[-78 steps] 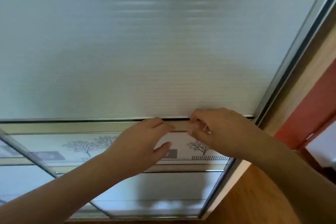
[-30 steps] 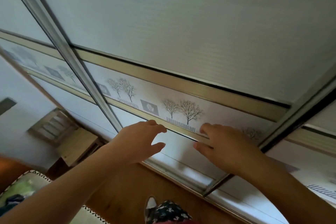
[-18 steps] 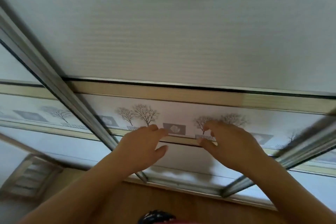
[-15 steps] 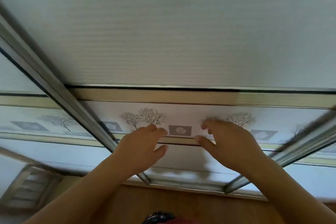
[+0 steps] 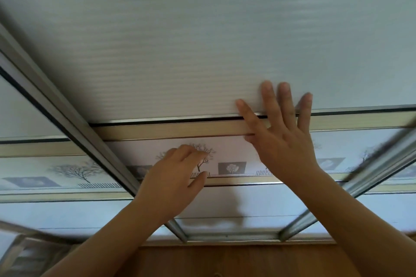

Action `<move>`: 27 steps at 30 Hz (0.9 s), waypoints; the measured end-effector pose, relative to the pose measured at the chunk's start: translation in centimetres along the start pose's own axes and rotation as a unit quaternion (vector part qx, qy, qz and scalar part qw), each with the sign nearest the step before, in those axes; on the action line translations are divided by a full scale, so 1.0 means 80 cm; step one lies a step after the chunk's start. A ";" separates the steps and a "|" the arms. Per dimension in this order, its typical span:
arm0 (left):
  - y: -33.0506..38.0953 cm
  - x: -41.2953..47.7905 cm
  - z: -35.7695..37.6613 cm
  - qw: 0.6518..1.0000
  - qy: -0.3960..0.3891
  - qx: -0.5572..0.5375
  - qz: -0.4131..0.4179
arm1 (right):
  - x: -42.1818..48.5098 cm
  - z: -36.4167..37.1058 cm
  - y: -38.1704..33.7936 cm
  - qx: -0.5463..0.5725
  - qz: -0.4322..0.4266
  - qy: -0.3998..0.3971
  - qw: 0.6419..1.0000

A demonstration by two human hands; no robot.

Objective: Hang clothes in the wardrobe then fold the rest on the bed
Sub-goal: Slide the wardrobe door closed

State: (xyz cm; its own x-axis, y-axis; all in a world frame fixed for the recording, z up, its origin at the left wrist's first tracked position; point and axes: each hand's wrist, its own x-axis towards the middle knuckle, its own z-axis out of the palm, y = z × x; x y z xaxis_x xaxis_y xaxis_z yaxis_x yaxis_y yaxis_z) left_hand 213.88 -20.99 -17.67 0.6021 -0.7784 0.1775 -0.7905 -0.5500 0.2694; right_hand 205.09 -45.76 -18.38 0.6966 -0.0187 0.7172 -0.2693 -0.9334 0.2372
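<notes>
A sliding wardrobe door (image 5: 180, 51) of frosted ribbed panels fills the view, crossed by a beige rail and a printed band of bare trees (image 5: 231, 155). My right hand (image 5: 281, 132) lies flat on the door with fingers spread straight, its fingertips on the upper frosted panel and its palm over the beige rail. My left hand (image 5: 173, 177) is lower and to the left, fingers loosely bent, fingertips touching the tree band. Neither hand holds anything. No clothes are in view.
Silver metal door frames run diagonally at the left (image 5: 74, 128) and the right (image 5: 360, 182). A wooden floor (image 5: 202, 261) shows along the bottom edge. A blurred pale object sits at the bottom left corner.
My right hand has risen from the tree band onto the upper frosted panel and spread its fingers flat. My left hand stays on the tree band. The view has shifted slightly.
</notes>
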 end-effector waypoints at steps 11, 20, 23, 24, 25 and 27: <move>-0.010 0.001 -0.014 0.999 0.052 -0.011 0.005 | -0.018 0.012 0.042 -0.032 0.003 -0.003 0.999; -0.034 0.015 -0.007 0.994 -0.008 0.105 -0.011 | -0.034 0.009 0.088 -0.034 0.001 -0.022 0.999; -0.042 0.010 -0.003 0.983 -0.038 0.180 0.002 | -0.039 0.008 0.100 -0.031 0.002 -0.020 0.999; -0.040 0.008 -0.001 0.978 -0.044 0.202 0.011 | -0.041 0.008 0.104 -0.030 0.002 -0.020 0.999; -0.038 0.007 0.001 0.974 -0.046 0.221 0.017 | -0.041 0.007 0.108 -0.030 0.002 -0.020 0.999; -0.036 0.007 0.004 0.969 -0.050 0.243 0.024 | -0.043 0.006 0.113 -0.032 0.000 -0.021 0.999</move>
State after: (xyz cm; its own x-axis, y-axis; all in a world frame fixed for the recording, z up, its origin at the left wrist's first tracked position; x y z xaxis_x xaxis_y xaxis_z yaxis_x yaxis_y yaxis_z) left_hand 216.43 -19.93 -18.69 0.5687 -0.8187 0.0794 -0.7916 -0.5710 -0.2175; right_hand 200.58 -54.32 -18.97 0.7236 -0.0346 0.6894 -0.3095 -0.9090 0.2792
